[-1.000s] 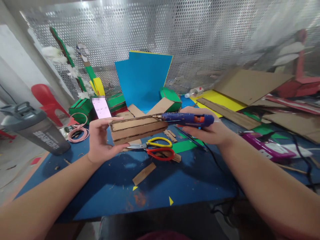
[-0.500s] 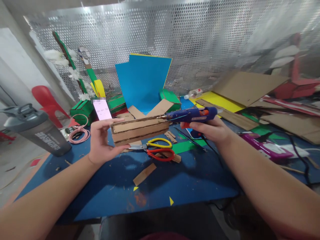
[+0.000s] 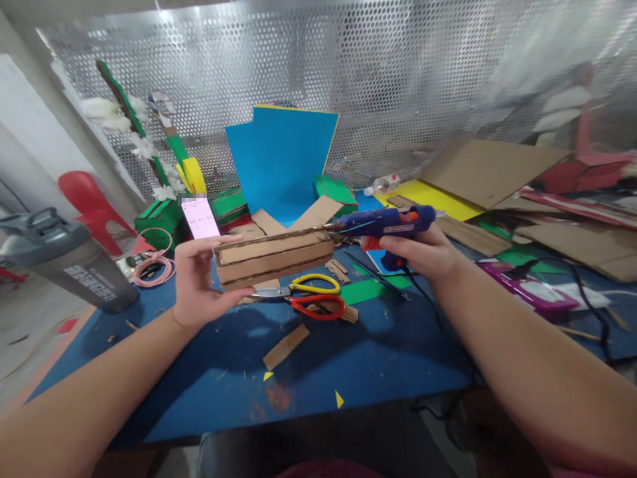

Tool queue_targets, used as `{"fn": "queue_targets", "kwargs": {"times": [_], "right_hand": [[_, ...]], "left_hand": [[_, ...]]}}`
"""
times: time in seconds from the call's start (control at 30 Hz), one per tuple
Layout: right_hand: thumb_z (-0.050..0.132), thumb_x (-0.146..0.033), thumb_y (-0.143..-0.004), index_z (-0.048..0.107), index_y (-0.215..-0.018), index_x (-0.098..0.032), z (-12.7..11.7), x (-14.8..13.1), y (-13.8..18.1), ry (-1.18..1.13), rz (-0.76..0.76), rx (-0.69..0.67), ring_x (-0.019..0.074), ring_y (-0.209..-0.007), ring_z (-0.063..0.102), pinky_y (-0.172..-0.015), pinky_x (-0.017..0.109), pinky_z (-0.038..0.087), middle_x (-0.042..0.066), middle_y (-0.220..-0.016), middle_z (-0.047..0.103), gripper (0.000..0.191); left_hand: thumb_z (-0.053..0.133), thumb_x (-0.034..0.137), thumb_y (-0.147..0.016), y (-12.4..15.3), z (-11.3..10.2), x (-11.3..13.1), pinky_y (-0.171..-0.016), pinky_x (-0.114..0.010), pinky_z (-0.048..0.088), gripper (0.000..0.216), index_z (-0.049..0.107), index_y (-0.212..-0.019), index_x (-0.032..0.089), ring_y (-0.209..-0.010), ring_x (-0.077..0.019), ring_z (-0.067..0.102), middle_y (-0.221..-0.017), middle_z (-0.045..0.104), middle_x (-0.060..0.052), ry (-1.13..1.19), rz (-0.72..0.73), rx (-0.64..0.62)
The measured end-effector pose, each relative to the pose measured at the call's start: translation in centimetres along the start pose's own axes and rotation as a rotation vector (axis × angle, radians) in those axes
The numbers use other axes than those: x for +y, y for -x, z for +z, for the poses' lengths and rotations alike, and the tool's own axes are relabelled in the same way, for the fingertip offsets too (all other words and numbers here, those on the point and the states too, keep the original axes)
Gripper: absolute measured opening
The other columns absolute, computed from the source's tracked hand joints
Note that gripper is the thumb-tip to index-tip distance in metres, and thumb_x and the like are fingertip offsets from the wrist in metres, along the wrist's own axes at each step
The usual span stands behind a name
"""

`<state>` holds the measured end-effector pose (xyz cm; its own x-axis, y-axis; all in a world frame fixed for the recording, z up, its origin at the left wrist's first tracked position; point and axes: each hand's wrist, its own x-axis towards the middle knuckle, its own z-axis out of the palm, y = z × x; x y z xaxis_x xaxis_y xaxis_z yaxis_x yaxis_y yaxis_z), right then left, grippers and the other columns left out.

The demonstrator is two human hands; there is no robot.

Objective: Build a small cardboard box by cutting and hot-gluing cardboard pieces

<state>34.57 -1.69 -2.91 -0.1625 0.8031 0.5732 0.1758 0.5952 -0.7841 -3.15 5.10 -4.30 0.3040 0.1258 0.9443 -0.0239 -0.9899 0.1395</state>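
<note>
My left hand (image 3: 202, 282) grips the left end of a long cardboard box (image 3: 276, 259), holding it above the table. Dark glue lines run along the box's edges. My right hand (image 3: 425, 255) is wrapped around a blue hot glue gun (image 3: 383, 222) with an orange trigger. The gun's nozzle points left and meets the far top edge of the box near its right end. Below the box lie scissors (image 3: 318, 307) with one yellow and one red handle. A cardboard strip (image 3: 286, 347) rests on the table nearer me.
On the blue table (image 3: 199, 392), a grey shaker bottle (image 3: 70, 259) stands left beside a pink cable (image 3: 156, 269). A phone (image 3: 199, 218) and blue card sheets (image 3: 288, 159) stand behind. Right are a purple case (image 3: 527, 285) and cardboard sheets (image 3: 497, 169).
The glue gun's nozzle has shifted slightly left along the box's top edge. The whole view has drifted a little; both hands keep their holds.
</note>
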Motion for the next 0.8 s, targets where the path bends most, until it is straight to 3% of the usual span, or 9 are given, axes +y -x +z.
{"fn": "queue_targets", "kwargs": {"times": [0.23,0.43,0.8], "right_hand": [[0.085,-0.077,-0.082,0.083,-0.083,-0.025,0.4,-0.3,0.1,0.009,0.024,-0.023,0.0265,-0.078,0.075,-0.076,0.041,0.064,0.006,-0.082,0.080,0.052],[0.086,-0.079,-0.080,0.083,-0.079,-0.025,0.3,-0.2,-0.1,0.019,0.047,0.005,0.0270,-0.080,0.075,-0.079,0.042,0.062,0.007,-0.081,0.081,0.055],[0.091,-0.069,-0.077,0.081,-0.080,-0.025,-0.6,-0.3,-0.1,-0.022,0.096,0.045,0.0276,-0.085,0.074,-0.085,0.045,0.063,0.007,-0.084,0.081,0.045]], "left_hand": [[0.108,0.040,-0.069,0.0,0.0,0.0,-0.105,-0.044,0.069,0.088,0.059,-0.140,0.026,-0.120,-0.0289,0.082,-0.132,0.077,-0.010,-0.006,0.024,-0.012],[0.106,0.039,-0.073,0.2,0.1,0.1,-0.102,-0.050,0.072,0.084,0.059,-0.142,0.030,-0.120,-0.0309,0.082,-0.133,0.079,-0.010,0.010,0.000,0.014],[0.109,0.041,-0.069,0.3,0.1,-0.2,-0.106,-0.046,0.069,0.091,0.059,-0.145,0.031,-0.123,-0.0292,0.081,-0.135,0.078,-0.009,0.041,0.005,0.039]]}}
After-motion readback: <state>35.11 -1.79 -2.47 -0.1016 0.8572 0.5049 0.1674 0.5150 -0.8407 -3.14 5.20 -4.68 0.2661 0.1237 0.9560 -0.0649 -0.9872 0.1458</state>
